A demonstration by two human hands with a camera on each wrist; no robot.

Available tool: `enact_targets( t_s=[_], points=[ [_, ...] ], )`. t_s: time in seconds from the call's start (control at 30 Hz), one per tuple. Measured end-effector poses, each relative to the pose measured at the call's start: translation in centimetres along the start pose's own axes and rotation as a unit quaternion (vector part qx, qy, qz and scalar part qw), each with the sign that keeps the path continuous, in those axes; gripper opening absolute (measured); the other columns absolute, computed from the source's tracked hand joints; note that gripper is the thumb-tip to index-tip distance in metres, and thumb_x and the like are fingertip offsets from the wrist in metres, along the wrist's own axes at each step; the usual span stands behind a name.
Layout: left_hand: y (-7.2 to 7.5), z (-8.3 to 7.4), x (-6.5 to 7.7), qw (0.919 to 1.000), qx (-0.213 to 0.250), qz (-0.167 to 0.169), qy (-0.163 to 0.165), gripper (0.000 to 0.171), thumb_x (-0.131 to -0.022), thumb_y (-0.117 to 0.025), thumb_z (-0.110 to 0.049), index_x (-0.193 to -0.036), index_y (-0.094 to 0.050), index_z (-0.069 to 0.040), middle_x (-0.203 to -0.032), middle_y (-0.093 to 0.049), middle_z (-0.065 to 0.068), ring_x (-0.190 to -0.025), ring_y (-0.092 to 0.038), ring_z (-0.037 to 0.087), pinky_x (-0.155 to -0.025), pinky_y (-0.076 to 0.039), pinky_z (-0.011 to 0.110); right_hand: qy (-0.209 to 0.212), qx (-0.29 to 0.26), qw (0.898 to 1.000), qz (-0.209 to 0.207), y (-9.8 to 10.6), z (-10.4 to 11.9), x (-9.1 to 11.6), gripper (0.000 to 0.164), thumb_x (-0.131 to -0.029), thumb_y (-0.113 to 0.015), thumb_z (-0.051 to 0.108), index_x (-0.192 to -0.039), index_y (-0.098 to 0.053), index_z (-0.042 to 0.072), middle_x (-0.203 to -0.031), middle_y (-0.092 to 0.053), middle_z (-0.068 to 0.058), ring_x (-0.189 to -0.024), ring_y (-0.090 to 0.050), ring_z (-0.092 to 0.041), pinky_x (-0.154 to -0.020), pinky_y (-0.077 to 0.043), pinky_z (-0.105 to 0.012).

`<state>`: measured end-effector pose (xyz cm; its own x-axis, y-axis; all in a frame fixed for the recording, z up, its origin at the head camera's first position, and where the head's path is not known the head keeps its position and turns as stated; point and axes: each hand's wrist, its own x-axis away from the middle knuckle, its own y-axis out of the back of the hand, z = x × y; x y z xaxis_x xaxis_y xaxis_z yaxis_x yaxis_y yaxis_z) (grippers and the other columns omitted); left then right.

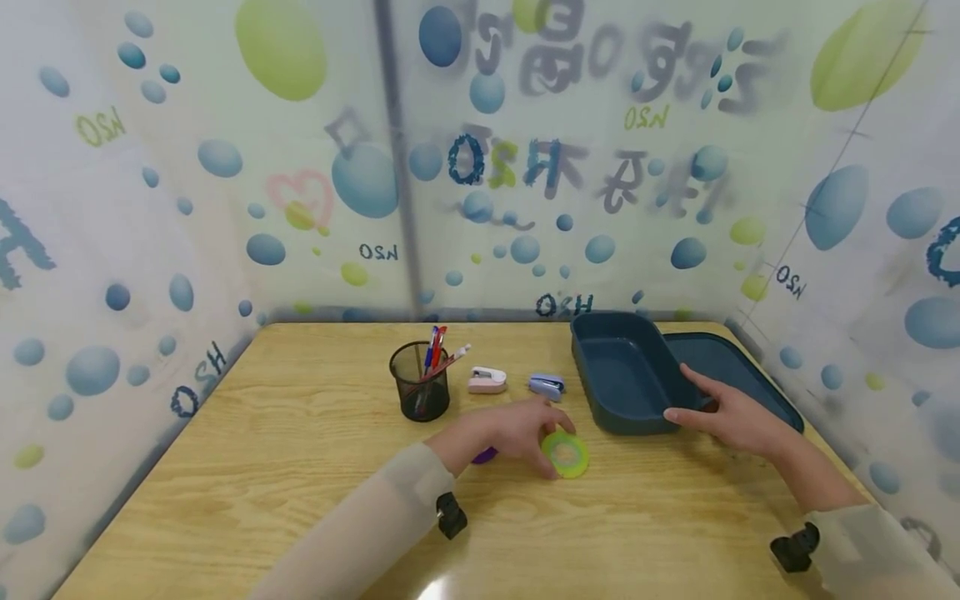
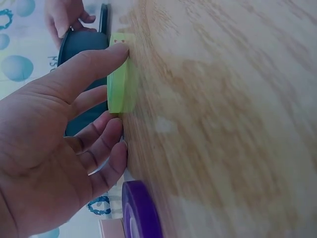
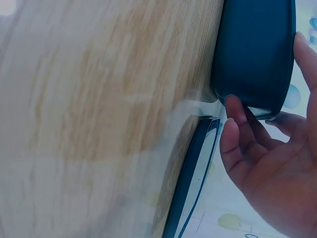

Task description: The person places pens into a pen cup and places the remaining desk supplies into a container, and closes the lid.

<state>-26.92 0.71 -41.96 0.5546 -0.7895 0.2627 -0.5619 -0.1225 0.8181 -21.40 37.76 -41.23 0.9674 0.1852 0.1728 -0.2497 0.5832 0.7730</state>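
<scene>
My left hand (image 1: 525, 429) pinches a yellow-green tape roll (image 1: 566, 454) between thumb and fingers, low over the table. In the left wrist view the thumb lies along the near side of the roll (image 2: 118, 87). A purple tape roll (image 2: 143, 210) sits just beside that hand, mostly hidden behind it in the head view. With thumb and fingers at its right wall, my right hand (image 1: 731, 414) grips a dark blue open box (image 1: 626, 367). The right wrist view has fingertips (image 3: 235, 106) against the box's lower corner.
Right of the box lies its dark blue lid (image 1: 720, 358), partly behind it. A black mesh pen cup (image 1: 420, 379) with several pens, a pink stapler (image 1: 487, 381) and a lavender stapler (image 1: 547, 385) stand toward the back of the wooden table (image 1: 300, 467). Patterned curtains surround it.
</scene>
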Motion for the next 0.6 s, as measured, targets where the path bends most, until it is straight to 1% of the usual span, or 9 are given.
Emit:
enact_targets(
  t_s=[0.13,0.2,0.27,0.3,0.43,0.5,0.6],
  points=[
    [0.16,0.05,0.02,0.9999,-0.008,-0.002,-0.011,0.069,-0.09,-0.094,-0.034,-0.151,-0.063,-0.022,-0.142,-0.059,0.006,-0.125,-0.058,0.014,-0.112,-0.048,0.031,0.001,0.0,1.0,-0.003,0.07,0.04,0.01,0.106,-0.105,-0.071,0.053,-0.177,-0.007,0.006,-0.096,-0.062,-0.01,-0.08,-0.059,-0.024,-0.069,-0.048,-0.037],
    [0.18,0.15,0.0,0.9998,-0.009,-0.005,-0.015,0.07,-0.09,-0.093,-0.034,-0.151,-0.062,-0.02,-0.145,-0.058,0.006,-0.13,-0.058,0.015,-0.116,-0.047,0.032,0.001,-0.002,1.0,-0.002,0.08,0.03,0.04,0.106,-0.105,-0.071,0.052,-0.176,-0.008,0.006,-0.095,-0.061,-0.01,-0.079,-0.059,-0.023,-0.069,-0.048,-0.037],
    [0.12,0.33,-0.03,0.9997,-0.004,-0.013,-0.019,0.07,-0.091,-0.092,-0.033,-0.152,-0.061,-0.018,-0.145,-0.059,0.006,-0.131,-0.058,0.015,-0.117,-0.047,0.031,0.002,-0.003,1.0,-0.002,0.04,-0.02,0.05,0.106,-0.105,-0.071,0.052,-0.176,-0.008,0.006,-0.093,-0.061,-0.01,-0.078,-0.059,-0.023,-0.068,-0.048,-0.036],
    [0.08,0.41,0.0,0.9996,0.0,-0.019,-0.021,0.07,-0.091,-0.092,-0.033,-0.151,-0.061,-0.018,-0.144,-0.059,0.005,-0.129,-0.058,0.014,-0.115,-0.048,0.03,0.003,-0.005,1.0,-0.001,0.02,-0.06,0.04,0.106,-0.105,-0.071,0.052,-0.177,-0.008,0.006,-0.091,-0.06,-0.01,-0.077,-0.059,-0.023,-0.068,-0.048,-0.036],
    [0.12,0.54,0.43,0.9976,0.036,-0.049,-0.031,0.069,-0.09,-0.092,-0.031,-0.15,-0.061,-0.015,-0.139,-0.061,0.003,-0.113,-0.057,0.009,-0.1,-0.05,0.024,0.005,-0.007,1.0,-0.001,-0.08,-0.13,0.01,0.106,-0.105,-0.071,0.052,-0.177,-0.007,0.006,-0.09,-0.06,-0.01,-0.076,-0.059,-0.022,-0.068,-0.048,-0.036],
    [0.39,0.41,0.7,0.9952,0.056,-0.069,-0.04,0.069,-0.09,-0.091,-0.03,-0.15,-0.061,-0.014,-0.14,-0.058,0.004,-0.109,-0.055,0.009,-0.096,-0.05,0.023,0.006,-0.008,1.0,-0.003,-0.09,-0.09,0.03,0.106,-0.105,-0.071,0.052,-0.177,-0.007,0.006,-0.093,-0.061,-0.009,-0.077,-0.059,-0.022,-0.068,-0.048,-0.036],
    [0.99,-0.02,0.96,0.9895,0.084,-0.106,-0.051,0.067,-0.09,-0.09,-0.029,-0.148,-0.06,-0.013,-0.141,-0.055,0.004,-0.111,-0.054,0.012,-0.097,-0.051,0.024,0.007,-0.01,1.0,-0.004,-0.04,0.05,0.12,0.106,-0.106,-0.071,0.052,-0.177,-0.007,0.006,-0.093,-0.061,-0.01,-0.077,-0.058,-0.022,-0.067,-0.048,-0.036]
  ],
)
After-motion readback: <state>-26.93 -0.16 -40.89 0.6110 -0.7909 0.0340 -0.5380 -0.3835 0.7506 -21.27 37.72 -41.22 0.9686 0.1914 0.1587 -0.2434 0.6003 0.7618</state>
